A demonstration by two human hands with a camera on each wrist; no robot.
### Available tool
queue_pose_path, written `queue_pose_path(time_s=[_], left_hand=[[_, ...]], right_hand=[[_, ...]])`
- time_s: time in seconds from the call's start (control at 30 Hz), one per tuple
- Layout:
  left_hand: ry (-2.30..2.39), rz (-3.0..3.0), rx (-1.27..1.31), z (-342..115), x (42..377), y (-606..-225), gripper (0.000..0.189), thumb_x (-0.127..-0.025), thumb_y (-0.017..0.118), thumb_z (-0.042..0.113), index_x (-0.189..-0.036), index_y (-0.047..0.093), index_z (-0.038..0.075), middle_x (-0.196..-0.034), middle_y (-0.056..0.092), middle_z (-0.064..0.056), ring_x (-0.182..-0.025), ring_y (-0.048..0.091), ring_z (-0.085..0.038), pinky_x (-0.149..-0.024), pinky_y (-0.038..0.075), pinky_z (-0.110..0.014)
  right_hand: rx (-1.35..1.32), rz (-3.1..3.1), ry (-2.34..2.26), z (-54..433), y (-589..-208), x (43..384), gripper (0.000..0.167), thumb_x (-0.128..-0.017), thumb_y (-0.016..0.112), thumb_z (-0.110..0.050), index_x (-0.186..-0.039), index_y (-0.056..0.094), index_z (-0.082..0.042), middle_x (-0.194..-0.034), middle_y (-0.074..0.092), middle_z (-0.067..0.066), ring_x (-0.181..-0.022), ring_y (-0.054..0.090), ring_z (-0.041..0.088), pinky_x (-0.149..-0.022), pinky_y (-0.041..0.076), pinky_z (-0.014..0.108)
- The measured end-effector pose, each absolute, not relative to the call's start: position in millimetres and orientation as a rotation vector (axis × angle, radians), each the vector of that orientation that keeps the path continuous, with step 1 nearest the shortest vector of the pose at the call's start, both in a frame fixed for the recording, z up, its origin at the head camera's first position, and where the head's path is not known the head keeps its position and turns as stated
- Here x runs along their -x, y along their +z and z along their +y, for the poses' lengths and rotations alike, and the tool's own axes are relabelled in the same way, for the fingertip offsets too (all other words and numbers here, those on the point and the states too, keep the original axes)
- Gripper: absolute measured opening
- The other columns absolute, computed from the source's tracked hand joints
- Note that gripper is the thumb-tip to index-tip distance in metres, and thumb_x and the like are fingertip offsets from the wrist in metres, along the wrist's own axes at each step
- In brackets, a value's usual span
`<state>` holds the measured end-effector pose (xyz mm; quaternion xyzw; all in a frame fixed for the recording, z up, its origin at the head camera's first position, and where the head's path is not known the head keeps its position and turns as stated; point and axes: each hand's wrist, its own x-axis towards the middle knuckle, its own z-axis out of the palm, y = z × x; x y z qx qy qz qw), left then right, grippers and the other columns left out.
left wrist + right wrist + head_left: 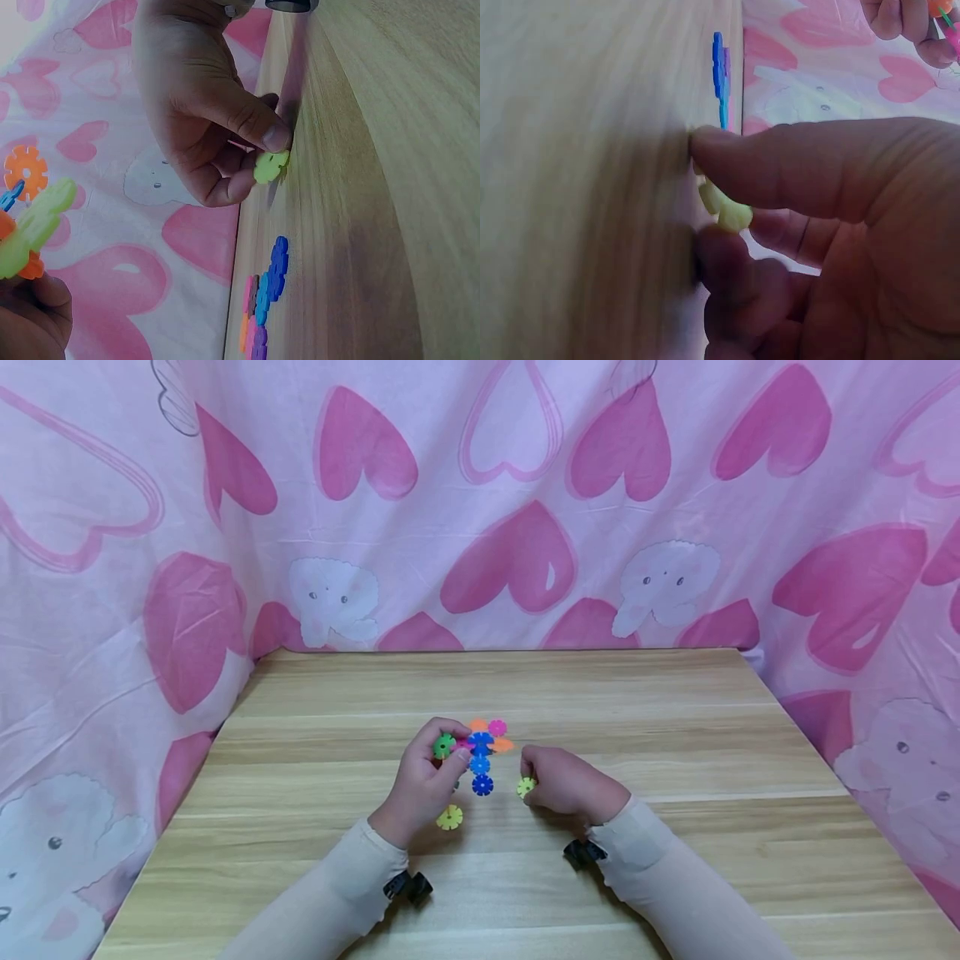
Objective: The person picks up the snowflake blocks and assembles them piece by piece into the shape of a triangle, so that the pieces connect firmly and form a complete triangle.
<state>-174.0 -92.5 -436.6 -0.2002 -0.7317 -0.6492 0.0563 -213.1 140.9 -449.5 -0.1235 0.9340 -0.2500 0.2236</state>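
Observation:
My left hand [423,781] holds a cluster of joined plastic snowflake discs, with a green disc [444,745] by its fingers and a yellow disc [450,817] below the palm. The left wrist view shows orange discs [26,171] in that cluster too; the fingers hide part of it. My right hand [573,783] pinches a single yellow-green snowflake disc [270,166] between thumb and fingers, low at the tabletop. Between the hands, a group of discs lies on the table: dark blue [482,785], light blue [480,765], pink [497,727] and orange [502,745].
The wooden table [645,693] runs back to a pink curtain [420,552] printed with hearts, which also hangs along both sides. Black camera mounts [408,887] sit at both wrists over the beige sleeves [337,893].

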Motion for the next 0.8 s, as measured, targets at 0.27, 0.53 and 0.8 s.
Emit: queue_pose_path(time_s=[0.27, 0.53, 0.8], left_hand=[[-1.987, -2.222, 0.555, -94, 175, -437, 0.021, -0.104, 0.057, 0.006, -0.124, 0.057, 0.011, -0.095, 0.059, -0.019, -0.070, 0.060, -0.017, -0.058, 0.056, -0.027], [-2.005, -2.214, 0.515, -94, 174, -436, 0.021, -0.104, 0.055, 0.006, -0.125, 0.057, 0.011, -0.096, 0.058, -0.018, -0.070, 0.060, -0.017, -0.059, 0.056, -0.025], [-1.971, -2.162, 0.520, -95, 173, -436, 0.020, -0.105, 0.055, 0.006, -0.124, 0.057, 0.010, -0.089, 0.052, -0.010, -0.062, 0.049, -0.015, -0.055, 0.050, -0.022]], right_hand=[[0.291, 2.488, -0.934, 144, -442, 213, 0.026, -0.091, 0.082, -0.012, -0.102, 0.059, -0.017, -0.083, 0.059, 0.007, -0.070, 0.055, 0.023, -0.059, 0.046, 0.034], [0.436, 2.430, -1.531, 149, -426, 213, 0.031, -0.096, 0.075, -0.008, -0.125, 0.066, -0.015, -0.083, 0.061, 0.008, -0.067, 0.052, 0.021, -0.056, 0.046, 0.026], [0.557, 2.424, -1.786, 149, -412, 204, 0.038, -0.097, 0.073, -0.004, -0.132, 0.066, -0.017, -0.094, 0.062, 0.012, -0.079, 0.056, 0.027, -0.064, 0.050, 0.025]])
